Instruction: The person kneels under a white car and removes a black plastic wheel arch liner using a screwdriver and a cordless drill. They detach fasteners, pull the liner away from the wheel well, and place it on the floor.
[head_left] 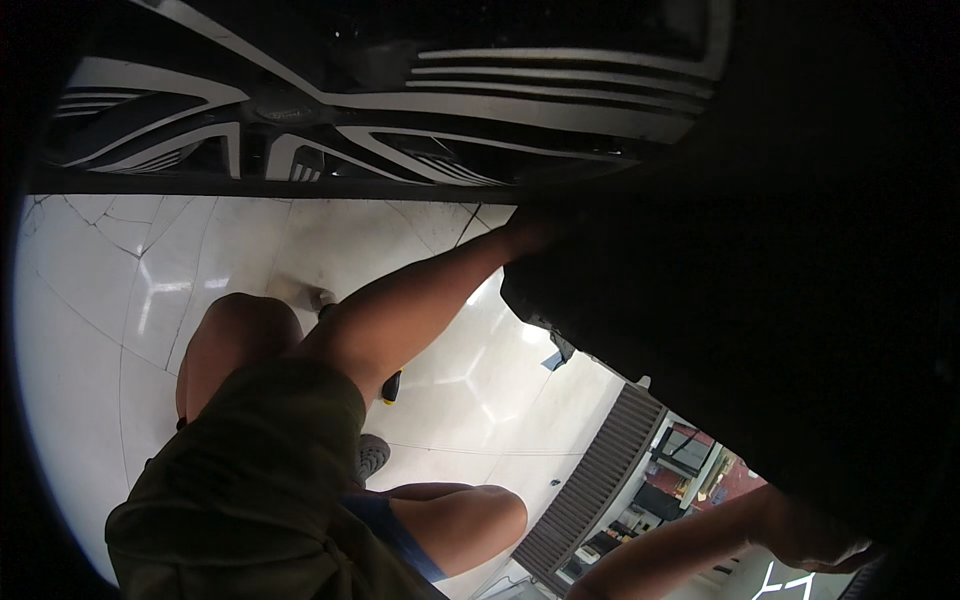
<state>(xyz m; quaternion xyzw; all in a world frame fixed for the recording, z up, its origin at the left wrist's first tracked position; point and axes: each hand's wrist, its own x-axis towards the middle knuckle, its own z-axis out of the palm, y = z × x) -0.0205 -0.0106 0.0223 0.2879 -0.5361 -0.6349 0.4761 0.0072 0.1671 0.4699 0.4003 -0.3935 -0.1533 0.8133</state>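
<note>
My left arm reaches up and right from a dark olive sleeve. My left hand [540,226] goes into deep shadow below the wheel, at the edge of a large dark car part [640,290]; its fingers are hidden. The car wheel [290,105], with black and silver spokes and a round centre cap, spans the top. At the lower right, my right hand [810,535] is beside the dark part's lower edge. Its fingers are curled together, partly in shadow, and what they hold cannot be made out.
My bent knees [240,325] are above a glossy, cracked pale floor [90,290]. A black-and-yellow tool handle [392,388] and a grey shoe [373,455] show between them. A ribbed grey shutter [595,475] and cluttered shelves [640,510] stand at the lower right.
</note>
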